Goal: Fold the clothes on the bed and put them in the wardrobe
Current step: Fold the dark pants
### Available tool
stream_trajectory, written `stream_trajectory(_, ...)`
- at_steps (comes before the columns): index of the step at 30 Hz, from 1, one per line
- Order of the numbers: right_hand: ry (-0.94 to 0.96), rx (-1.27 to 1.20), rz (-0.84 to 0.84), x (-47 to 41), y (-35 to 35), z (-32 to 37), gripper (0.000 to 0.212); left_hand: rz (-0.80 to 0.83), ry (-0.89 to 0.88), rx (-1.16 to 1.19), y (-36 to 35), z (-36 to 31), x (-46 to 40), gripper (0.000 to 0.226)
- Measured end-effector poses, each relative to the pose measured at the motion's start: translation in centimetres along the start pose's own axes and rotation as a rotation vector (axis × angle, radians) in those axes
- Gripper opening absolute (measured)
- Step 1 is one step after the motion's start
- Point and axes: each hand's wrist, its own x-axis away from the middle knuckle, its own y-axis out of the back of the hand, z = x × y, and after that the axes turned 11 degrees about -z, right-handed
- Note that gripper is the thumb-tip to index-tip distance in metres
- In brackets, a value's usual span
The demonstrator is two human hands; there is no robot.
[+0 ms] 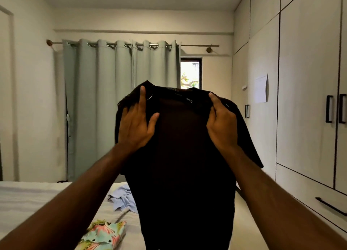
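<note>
- Above the bed (28, 197), both hands hold a black shirt (184, 165) up by its shoulders.
- Left hand (136, 126) pinches loosely, index finger straight; right hand (221, 126) curls tighter.
- Risk: the left shoulder slipping free, letting the shirt sag crooked.

Single head-worn view, facing forward down the room

The camera looks out level from the person's head along both raised forearms; the left hand (134, 126) and right hand (221, 126) sit close before the lens, the bed (28, 197) low at left, the wardrobe (308, 84) along the right, the curtain (112, 92) far ahead
</note>
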Motion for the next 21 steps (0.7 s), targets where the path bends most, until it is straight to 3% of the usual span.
stream_trajectory(9, 0.081, -0.099, -0.056, -2.7, 2.3, 5.1, 0.051, -0.086, -0.173, -0.180, 7.3, 0.4, -5.6, 0.086)
stream_trajectory(16, 0.178, -0.162, -0.112, -6.1, 2.4, 8.2, 0.059, -0.109, -0.196, -0.137, 11.0, -0.2, -8.9, 0.086)
stream_trajectory(21, 0.182, -0.128, -0.071, -3.2, 1.8, 6.2, 0.059, -0.064, -0.132, -0.111, 10.4, 0.6, -4.8, 0.087)
